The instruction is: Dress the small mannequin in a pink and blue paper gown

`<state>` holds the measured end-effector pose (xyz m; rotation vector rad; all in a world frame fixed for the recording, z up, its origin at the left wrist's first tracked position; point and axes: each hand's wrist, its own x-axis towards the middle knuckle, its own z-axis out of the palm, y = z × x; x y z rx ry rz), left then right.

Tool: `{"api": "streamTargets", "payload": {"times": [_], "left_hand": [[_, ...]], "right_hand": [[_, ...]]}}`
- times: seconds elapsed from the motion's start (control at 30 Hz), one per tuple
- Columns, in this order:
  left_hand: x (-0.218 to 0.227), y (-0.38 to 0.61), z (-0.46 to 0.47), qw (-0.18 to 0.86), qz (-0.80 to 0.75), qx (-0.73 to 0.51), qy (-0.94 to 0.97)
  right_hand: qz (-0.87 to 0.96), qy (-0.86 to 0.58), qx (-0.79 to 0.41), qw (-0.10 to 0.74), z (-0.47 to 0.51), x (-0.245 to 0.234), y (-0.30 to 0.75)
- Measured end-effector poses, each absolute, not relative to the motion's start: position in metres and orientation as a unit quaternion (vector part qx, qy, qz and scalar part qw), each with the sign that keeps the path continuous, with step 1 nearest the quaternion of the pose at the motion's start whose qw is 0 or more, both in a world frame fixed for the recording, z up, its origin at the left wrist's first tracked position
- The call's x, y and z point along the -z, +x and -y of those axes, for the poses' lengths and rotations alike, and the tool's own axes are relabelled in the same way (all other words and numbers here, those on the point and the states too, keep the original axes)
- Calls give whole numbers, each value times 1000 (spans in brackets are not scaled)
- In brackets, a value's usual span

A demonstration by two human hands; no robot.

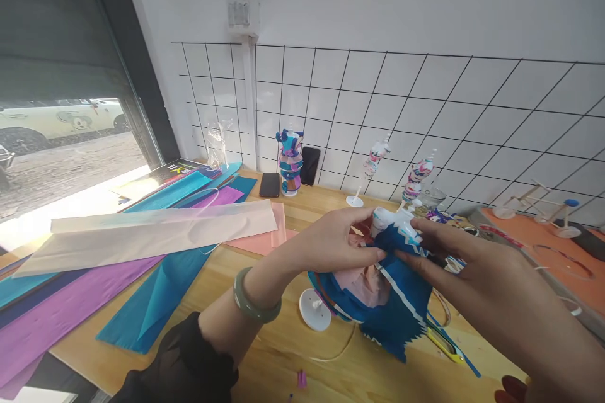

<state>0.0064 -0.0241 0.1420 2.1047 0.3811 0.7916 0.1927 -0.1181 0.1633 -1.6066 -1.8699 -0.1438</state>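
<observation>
Pinching blue paper dress [401, 318] w/ left hand [338, 242] + right hand [456, 264], both closed tight on its top edge. Held over tabletop [278, 356]; white disc stand [316, 312] just below left hand.

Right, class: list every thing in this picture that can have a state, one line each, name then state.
left hand: pinched on the blue paper dress
right hand: pinched on the dress's white-trimmed top
blue paper dress: held above the table, crumpled
white disc stand: on the table, peg bare
cream paper sheet: flat, atop coloured sheets
finished paper doll: standing upright
black phone: lying flat, screen dark
second phone: propped upright, screen dark
</observation>
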Motion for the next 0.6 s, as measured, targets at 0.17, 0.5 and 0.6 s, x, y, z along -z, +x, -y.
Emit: {"api": "streamTargets", "payload": {"times": [0.17, 0.5, 0.6], "left_hand": [[-141, 8, 24, 410, -159, -315, 841], [-143, 7, 26, 412, -167, -320, 837], [-143, 8, 28, 408, -185, -326, 833]], "right_hand": [[714, -618, 46, 326, 118, -160, 194], [736, -602, 58, 304, 119, -166, 187], [738, -598, 58, 308, 120, -166, 185]]}}
